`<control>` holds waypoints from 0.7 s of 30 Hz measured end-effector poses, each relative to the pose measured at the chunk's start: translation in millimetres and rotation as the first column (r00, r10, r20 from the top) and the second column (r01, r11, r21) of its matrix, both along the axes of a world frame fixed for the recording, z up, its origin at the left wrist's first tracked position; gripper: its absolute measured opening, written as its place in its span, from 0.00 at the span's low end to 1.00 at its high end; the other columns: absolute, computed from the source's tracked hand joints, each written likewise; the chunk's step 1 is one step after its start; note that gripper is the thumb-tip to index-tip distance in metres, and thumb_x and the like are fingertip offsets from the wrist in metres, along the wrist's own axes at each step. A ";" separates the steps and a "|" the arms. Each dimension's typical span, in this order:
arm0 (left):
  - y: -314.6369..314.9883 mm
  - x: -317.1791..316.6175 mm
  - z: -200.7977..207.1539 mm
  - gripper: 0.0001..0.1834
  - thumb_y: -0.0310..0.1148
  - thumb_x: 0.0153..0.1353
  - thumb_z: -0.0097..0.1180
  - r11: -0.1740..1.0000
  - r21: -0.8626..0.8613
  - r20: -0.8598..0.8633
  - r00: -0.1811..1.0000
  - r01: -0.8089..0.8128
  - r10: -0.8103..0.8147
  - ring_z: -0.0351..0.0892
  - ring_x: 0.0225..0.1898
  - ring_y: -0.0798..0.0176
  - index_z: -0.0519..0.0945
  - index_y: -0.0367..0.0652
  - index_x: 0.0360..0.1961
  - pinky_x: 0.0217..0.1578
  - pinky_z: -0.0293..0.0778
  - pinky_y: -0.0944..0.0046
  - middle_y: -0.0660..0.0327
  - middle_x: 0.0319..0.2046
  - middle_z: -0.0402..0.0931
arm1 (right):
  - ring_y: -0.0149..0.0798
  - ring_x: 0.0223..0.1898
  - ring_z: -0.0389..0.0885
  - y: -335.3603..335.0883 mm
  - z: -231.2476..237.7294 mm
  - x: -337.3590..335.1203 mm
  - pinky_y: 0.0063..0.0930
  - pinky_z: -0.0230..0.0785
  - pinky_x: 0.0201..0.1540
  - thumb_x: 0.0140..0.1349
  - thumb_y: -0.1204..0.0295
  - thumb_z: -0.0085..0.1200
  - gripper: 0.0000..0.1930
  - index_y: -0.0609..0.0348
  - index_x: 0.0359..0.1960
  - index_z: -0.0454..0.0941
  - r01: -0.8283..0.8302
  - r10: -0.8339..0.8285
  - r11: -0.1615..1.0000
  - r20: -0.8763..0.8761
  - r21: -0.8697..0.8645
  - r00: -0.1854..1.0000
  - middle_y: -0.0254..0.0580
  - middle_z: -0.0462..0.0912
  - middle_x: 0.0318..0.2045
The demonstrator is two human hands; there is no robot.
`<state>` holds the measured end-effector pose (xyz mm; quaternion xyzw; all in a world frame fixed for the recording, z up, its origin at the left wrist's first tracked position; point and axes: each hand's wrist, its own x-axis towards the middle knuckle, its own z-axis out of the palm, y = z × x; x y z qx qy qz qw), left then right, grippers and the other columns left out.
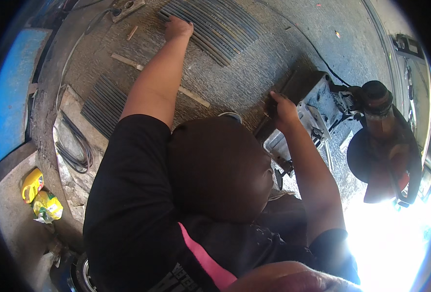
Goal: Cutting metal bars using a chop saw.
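My left hand (179,29) reaches far forward to a row of long dark metal rods (215,27) on the floor. It lies at their near left ends with the thumb apart from the fingers. My right hand (284,111) is at the dark metal base (310,85) of a chop saw (381,121). Its thumb lies along the edge and the other fingers curl out of sight, so what they hold is hidden. The saw's round guard and motor stand raised to the right of that hand.
Shorter dark rods (103,107) lie in a row on the left, near a sheet with a coiled cable (76,146). Wooden strips (193,96) lie between the rows. Yellow containers (33,185) stand lower left by a blue panel (13,92). A black cord (312,44) crosses the floor.
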<state>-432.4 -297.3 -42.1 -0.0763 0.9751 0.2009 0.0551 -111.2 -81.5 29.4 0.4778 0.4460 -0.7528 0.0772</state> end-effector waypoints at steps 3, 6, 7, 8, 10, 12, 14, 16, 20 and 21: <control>1.4 4.9 2.0 0.31 0.44 0.58 0.57 0.996 0.093 0.057 0.998 -0.003 -0.003 0.73 0.52 0.42 0.62 0.33 0.54 0.49 0.76 0.50 0.39 0.50 0.70 | 0.38 0.32 0.78 -0.9 0.5 4.6 0.33 0.73 0.35 0.61 0.69 0.55 0.11 0.61 0.42 0.73 0.020 -0.021 1.000 0.037 0.005 0.999 0.40 0.77 0.32; -15.2 -6.4 1.1 0.32 0.46 0.57 0.58 0.997 0.076 0.030 1.000 -0.009 0.007 0.75 0.49 0.42 0.65 0.33 0.53 0.49 0.74 0.50 0.40 0.48 0.73 | 0.38 0.32 0.78 -8.6 3.0 0.0 0.32 0.73 0.35 0.61 0.69 0.55 0.12 0.61 0.42 0.73 0.009 -0.009 1.000 0.046 0.003 0.999 0.39 0.78 0.32; -15.9 -6.7 -0.4 0.32 0.46 0.57 0.58 0.997 0.075 0.031 1.000 -0.010 0.008 0.75 0.49 0.42 0.65 0.33 0.53 0.49 0.74 0.50 0.40 0.48 0.73 | 0.38 0.32 0.78 -9.5 2.5 0.1 0.32 0.73 0.35 0.60 0.69 0.55 0.12 0.61 0.43 0.73 0.014 -0.014 1.000 0.050 0.004 0.999 0.40 0.78 0.32; -16.7 -7.1 -1.7 0.31 0.46 0.57 0.58 0.997 0.078 0.024 1.000 -0.018 0.016 0.76 0.49 0.42 0.65 0.32 0.52 0.49 0.74 0.50 0.40 0.47 0.73 | 0.38 0.32 0.78 -10.3 2.2 0.1 0.32 0.73 0.35 0.60 0.69 0.55 0.12 0.61 0.43 0.73 0.019 -0.019 1.000 0.055 0.006 0.998 0.40 0.78 0.32; -14.1 -5.4 -4.2 0.31 0.46 0.57 0.58 0.996 0.084 0.023 1.000 -0.022 0.021 0.76 0.48 0.42 0.66 0.32 0.52 0.49 0.75 0.50 0.40 0.47 0.74 | 0.38 0.32 0.78 -8.8 1.3 0.7 0.32 0.73 0.36 0.60 0.69 0.55 0.12 0.61 0.43 0.73 0.016 -0.017 1.000 0.065 0.017 0.998 0.40 0.78 0.33; -7.6 -1.0 -6.5 0.30 0.45 0.57 0.58 0.993 0.113 0.001 1.000 -0.030 0.030 0.76 0.48 0.42 0.67 0.32 0.50 0.49 0.75 0.51 0.40 0.45 0.75 | 0.38 0.32 0.78 -5.9 0.1 3.4 0.32 0.73 0.36 0.60 0.69 0.55 0.12 0.62 0.43 0.73 0.017 -0.019 0.999 0.079 0.033 0.997 0.41 0.78 0.33; -13.9 -5.0 -6.6 0.29 0.45 0.57 0.58 0.993 0.116 -0.009 1.000 -0.022 0.023 0.76 0.48 0.42 0.67 0.32 0.50 0.49 0.74 0.50 0.39 0.45 0.75 | 0.39 0.33 0.78 -8.3 0.3 2.5 0.32 0.73 0.36 0.60 0.69 0.55 0.13 0.62 0.43 0.73 0.008 -0.010 1.000 0.077 0.030 0.997 0.41 0.78 0.35; -15.0 -5.5 -7.1 0.29 0.46 0.57 0.58 0.993 0.121 -0.015 1.000 -0.009 0.011 0.76 0.48 0.41 0.67 0.32 0.49 0.49 0.74 0.50 0.39 0.44 0.75 | 0.39 0.33 0.78 -8.5 -0.3 2.8 0.32 0.73 0.36 0.60 0.69 0.55 0.13 0.61 0.43 0.73 0.012 -0.014 1.000 0.076 0.023 0.997 0.41 0.77 0.35; -17.0 -7.3 -5.6 0.28 0.44 0.60 0.54 0.995 0.096 -0.004 0.999 0.034 -0.034 0.77 0.46 0.40 0.64 0.32 0.51 0.46 0.78 0.50 0.39 0.46 0.73 | 0.39 0.33 0.78 -9.0 -1.5 3.4 0.33 0.73 0.36 0.60 0.69 0.55 0.13 0.61 0.43 0.73 0.010 -0.013 0.999 0.085 0.031 0.996 0.41 0.77 0.35; -19.1 -8.4 -4.8 0.28 0.44 0.60 0.54 0.995 0.088 -0.011 0.999 0.036 -0.036 0.77 0.45 0.39 0.64 0.32 0.51 0.46 0.78 0.50 0.40 0.46 0.73 | 0.39 0.33 0.78 -10.7 -1.3 2.8 0.33 0.73 0.36 0.60 0.69 0.55 0.13 0.61 0.43 0.73 0.012 -0.015 0.999 0.086 0.031 0.996 0.41 0.77 0.35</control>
